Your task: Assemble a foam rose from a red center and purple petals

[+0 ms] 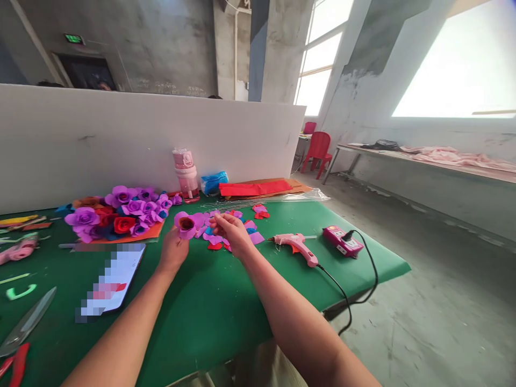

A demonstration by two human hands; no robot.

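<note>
Reaching forward, left hand (174,251) pinching a purple flower (186,223), right hand (230,232) pinching a petal (213,214)

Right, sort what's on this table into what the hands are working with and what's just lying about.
In use:
- purple paper rose, held by the left hand
- loose paper petals, which the right hand reaches into
- pink glue gun, plugged into the pink power strip

Lying about:
- pile of finished roses
- pink water bottle
- scissors
- blurred phone
</note>
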